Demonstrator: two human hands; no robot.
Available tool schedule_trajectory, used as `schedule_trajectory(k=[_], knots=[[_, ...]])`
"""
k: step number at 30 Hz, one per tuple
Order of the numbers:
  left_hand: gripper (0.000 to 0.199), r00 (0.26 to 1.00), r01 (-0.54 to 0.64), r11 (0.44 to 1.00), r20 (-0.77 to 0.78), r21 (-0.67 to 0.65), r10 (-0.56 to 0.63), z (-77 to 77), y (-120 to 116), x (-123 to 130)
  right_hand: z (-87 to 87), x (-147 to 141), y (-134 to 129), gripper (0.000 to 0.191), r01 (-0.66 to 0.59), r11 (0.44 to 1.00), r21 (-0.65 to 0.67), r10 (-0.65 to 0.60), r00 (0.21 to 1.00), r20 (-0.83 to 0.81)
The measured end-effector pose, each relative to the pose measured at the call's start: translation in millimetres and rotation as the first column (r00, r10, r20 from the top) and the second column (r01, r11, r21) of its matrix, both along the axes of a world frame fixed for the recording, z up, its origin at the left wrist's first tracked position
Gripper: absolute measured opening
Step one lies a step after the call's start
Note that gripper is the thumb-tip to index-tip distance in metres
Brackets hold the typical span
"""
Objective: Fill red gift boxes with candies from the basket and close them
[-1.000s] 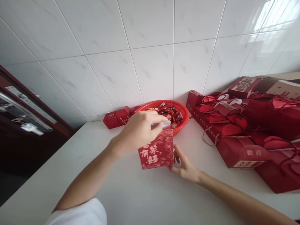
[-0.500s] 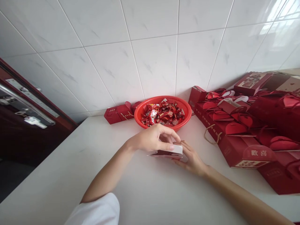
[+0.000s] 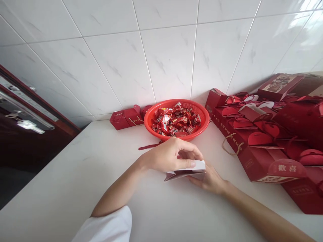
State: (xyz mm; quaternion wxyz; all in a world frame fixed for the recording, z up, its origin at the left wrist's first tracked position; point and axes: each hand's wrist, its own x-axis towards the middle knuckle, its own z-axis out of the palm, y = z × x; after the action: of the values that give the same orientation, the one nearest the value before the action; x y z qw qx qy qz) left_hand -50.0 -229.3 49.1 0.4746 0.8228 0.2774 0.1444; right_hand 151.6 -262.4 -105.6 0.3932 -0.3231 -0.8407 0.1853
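Observation:
Between my hands is a small cardboard gift box [image 3: 186, 172], its open end with white and dark inner faces turned toward me. My left hand [image 3: 174, 154] grips its upper edge, thumb on the white flap and fingers curled behind. From the right, my right hand [image 3: 213, 178] holds the box's side, thumb underneath; its other fingers are partly hidden behind the box. A red ribbon [image 3: 150, 146] lies on the table just beyond my left hand. Right behind my hands stands a red plastic basket [image 3: 150, 129] of red-wrapped candies [image 3: 178, 121].
Red gift boxes [image 3: 272, 159] with rounded flaps are piled along the right, beside a long red carton with a rope handle [image 3: 230, 144]. Smaller red boxes [image 3: 126, 118] stand left of the basket. White tiled wall [image 3: 169, 60] is behind; a dark door with keys [image 3: 30, 126] is at left.
The box has tilted and opened wider toward me, showing more of its inside. Both hands have shifted slightly right in view. The ribbon beside the basket has come into sight.

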Motion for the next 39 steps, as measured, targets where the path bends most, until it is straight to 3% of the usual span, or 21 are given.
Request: schedule_trajectory(k=[5,10,14,18,22,26,28,30,33,36,39], knots=[[0.018,0.992,-0.122,0.978,0.045,0.171,0.116,-0.5,8,-4,11.5,4,-4,0.06,0.087,0.996,0.033,-0.085,0.995,-0.057],[0.022,1.0,-0.012,0.98,0.02,0.199,0.008,0.0,22,-18,35.5,5,2,0.037,0.241,0.968,0.07,-0.221,0.951,-0.216],[0.022,0.997,0.054,0.984,0.037,0.167,-0.061,3.4,29,-26,80.2,5,34,0.015,0.314,0.949,-0.01,-0.297,0.888,-0.35],[0.026,0.99,-0.03,0.993,0.14,0.113,0.014,5.8,35,-34,112.4,1,93,0.015,0.292,0.947,-0.136,-0.319,0.909,-0.267],[0.028,0.961,-0.243,0.962,0.164,0.124,0.221,-1.1,60,-45,107.2,-11,148,0.009,0.314,0.904,-0.29,-0.379,0.903,-0.204],[0.025,0.93,-0.364,0.89,0.063,0.274,0.361,-14.1,107,-43,91.4,-20,170,0.007,0.277,0.894,-0.353,-0.351,0.922,-0.165],[0.035,0.919,-0.333,0.845,-0.058,0.419,0.391,-20.0,131,-33,87.3,-19,170,0.008,0.271,0.889,-0.369,-0.349,0.923,-0.162],[0.053,0.894,-0.192,0.81,-0.242,0.554,0.377,-25.3,151,-19,86.3,-15,166,0.01,0.28,0.885,-0.372,-0.363,0.916,-0.171],[0.06,0.841,-0.023,0.818,-0.431,0.575,0.327,-32.8,172,0,87.5,-12,162,0.011,0.281,0.882,-0.378,-0.367,0.913,-0.178],[0.048,0.818,-0.024,0.843,-0.474,0.537,0.325,-39.1,184,4,88.1,-11,161,0.01,0.271,0.882,-0.387,-0.361,0.914,-0.183],[0.029,0.821,-0.102,0.841,-0.432,0.531,0.373,-41.8,188,-3,87.0,-11,163,0.012,0.264,0.876,-0.404,-0.367,0.908,-0.203]])
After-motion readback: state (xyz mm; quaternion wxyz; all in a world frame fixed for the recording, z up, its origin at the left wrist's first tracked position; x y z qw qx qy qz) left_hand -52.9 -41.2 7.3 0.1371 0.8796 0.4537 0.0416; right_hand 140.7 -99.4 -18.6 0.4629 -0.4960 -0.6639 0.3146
